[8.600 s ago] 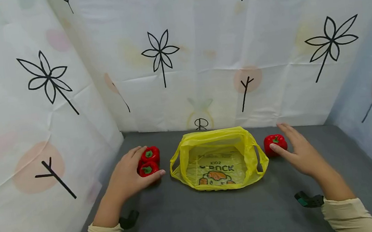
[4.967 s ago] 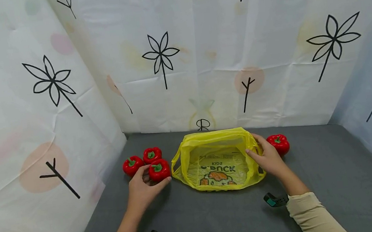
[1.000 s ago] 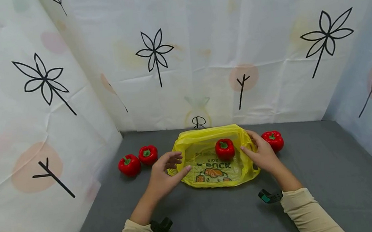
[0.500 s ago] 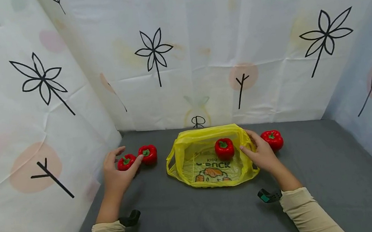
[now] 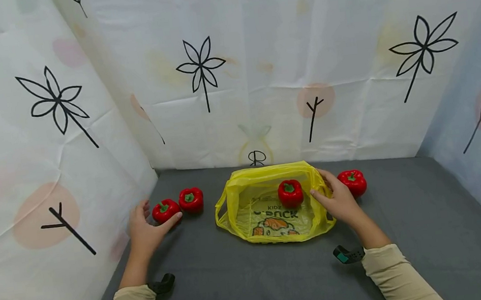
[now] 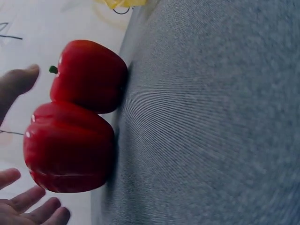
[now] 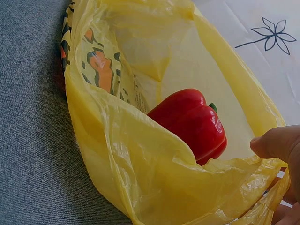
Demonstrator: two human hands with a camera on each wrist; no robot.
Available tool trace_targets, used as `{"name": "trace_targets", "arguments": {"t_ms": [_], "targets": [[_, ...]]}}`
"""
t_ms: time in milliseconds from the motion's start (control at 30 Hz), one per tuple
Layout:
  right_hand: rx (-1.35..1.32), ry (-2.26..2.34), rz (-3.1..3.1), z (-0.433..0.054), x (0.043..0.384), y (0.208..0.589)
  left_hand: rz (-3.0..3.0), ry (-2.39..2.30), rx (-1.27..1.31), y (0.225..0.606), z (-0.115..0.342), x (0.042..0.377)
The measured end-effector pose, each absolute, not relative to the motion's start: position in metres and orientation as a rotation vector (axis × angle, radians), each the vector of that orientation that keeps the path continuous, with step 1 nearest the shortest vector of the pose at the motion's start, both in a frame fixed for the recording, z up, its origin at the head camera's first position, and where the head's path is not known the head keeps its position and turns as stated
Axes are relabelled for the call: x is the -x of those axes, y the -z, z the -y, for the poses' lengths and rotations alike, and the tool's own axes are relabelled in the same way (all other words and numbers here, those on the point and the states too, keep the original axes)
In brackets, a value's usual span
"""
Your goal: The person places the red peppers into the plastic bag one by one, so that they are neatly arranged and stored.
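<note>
My left hand (image 5: 145, 235) is spread around the leftmost red bell pepper (image 5: 166, 211). In the left wrist view, gaps show between that pepper (image 6: 70, 147) and the thumb (image 6: 21, 82) and fingertips (image 6: 35, 199). A second bell pepper (image 5: 191, 200) stands right beside it. My right hand (image 5: 342, 202) holds the right rim of a yellow plastic bag (image 5: 243, 236), thumb inside and fingers outside. The bag's mouth is wide, and one bell pepper (image 5: 290, 194) sits inside; the right wrist view shows this pepper (image 7: 192, 122) partly behind the bag's side.
Another red bell pepper (image 5: 353, 183) stands on the grey tabletop (image 5: 265, 286), just behind the right hand. White printed cloth (image 5: 259, 118) hangs along the back and both sides. A black strap device (image 5: 163, 283) is on each wrist.
One pepper from the left group is now in the bag. The right hand went from the right pepper to the bag's rim. Lately the left hand moved from the bag to the leftmost pepper.
</note>
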State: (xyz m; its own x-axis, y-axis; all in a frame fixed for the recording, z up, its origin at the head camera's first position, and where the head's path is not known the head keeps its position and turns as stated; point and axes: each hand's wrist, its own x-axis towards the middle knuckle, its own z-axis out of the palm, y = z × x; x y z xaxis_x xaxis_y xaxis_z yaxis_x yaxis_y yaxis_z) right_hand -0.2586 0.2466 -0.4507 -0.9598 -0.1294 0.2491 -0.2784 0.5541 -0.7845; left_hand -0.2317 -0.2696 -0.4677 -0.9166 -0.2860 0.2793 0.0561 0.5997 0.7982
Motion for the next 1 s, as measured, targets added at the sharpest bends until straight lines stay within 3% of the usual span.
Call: {"name": "trace_targets", "arguments": {"t_ms": [700,1000], "targets": [[-0.324,-1.361,2.630,-0.245,0.259,0.454,2.527,1.268,-0.193,0.483,0.277,0.240],[-0.334,-1.360,2.625,-0.246,0.258,0.453,2.485,1.280,-0.194,0.471,0.267,0.230]]}}
